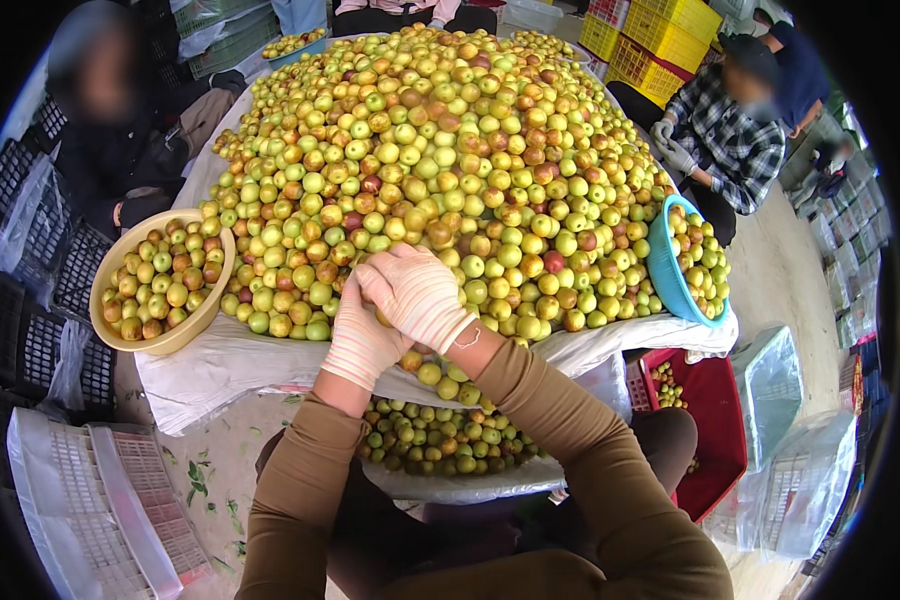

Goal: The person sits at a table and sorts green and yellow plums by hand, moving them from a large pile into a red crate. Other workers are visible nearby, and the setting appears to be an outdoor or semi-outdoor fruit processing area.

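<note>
Fruit [450,130], small, round and green to yellow with russet patches, is heaped high on a white sheet [220,375] in front of the wearer. Through the head camera I look down on two hands in pale striped gloves at the near edge of the heap, left of its middle. The right hand [417,290] overlaps the left hand [358,338], fingers partly bent and close together; from here I cannot tell how far either is open, or whether any fruit is held between them. Brown sleeves [580,430] reach in from below. Lower down, between the forearms, I see more of the same fruit gathered above a pale liner [470,487]. A tan basin [195,335] of fruit sits left of the heap, a blue basin [662,255] of fruit at its right edge. Below that one stands a red crate [720,430] with some fruit inside. A person in a checked shirt [745,165] sits at right; another person in dark clothing [95,155] is at left.
</note>
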`<state>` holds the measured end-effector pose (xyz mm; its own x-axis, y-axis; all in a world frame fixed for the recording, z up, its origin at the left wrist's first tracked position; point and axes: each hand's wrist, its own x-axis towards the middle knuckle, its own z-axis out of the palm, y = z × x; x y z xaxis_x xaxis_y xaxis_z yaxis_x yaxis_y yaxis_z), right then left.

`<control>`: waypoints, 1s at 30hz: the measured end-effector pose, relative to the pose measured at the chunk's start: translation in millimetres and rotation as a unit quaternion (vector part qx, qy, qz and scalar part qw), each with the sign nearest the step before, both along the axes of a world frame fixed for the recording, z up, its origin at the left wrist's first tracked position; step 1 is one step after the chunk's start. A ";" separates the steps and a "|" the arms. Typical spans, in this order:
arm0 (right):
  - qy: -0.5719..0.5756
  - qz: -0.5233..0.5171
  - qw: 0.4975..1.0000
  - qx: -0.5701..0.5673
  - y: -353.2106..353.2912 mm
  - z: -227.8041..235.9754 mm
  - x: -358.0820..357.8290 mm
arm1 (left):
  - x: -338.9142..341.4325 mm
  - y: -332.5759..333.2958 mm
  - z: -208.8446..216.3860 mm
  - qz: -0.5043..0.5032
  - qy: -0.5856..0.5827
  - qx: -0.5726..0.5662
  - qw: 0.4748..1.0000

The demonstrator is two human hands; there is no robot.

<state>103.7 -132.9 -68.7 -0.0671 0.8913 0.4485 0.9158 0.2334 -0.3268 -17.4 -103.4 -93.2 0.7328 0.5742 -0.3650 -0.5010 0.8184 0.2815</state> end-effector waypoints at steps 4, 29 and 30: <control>-0.032 0.026 0.999 0.011 1.6 8.4 -4.4 | -6.8 -3.6 3.9 -0.007 -0.100 -0.012 0.995; 0.004 -0.194 0.974 -0.119 109.4 55.9 95.9 | -10.3 6.3 25.2 0.041 0.011 -0.122 0.992; -0.034 -0.161 0.979 -0.120 117.7 56.7 90.1 | -9.5 6.2 24.3 0.040 0.016 -0.123 0.991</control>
<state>193.7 -15.2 -12.0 0.2114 0.9505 0.2275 0.9510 -0.1463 -0.2725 -26.9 -97.2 -68.9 0.6743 0.5210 -0.5233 -0.5617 0.8219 0.0946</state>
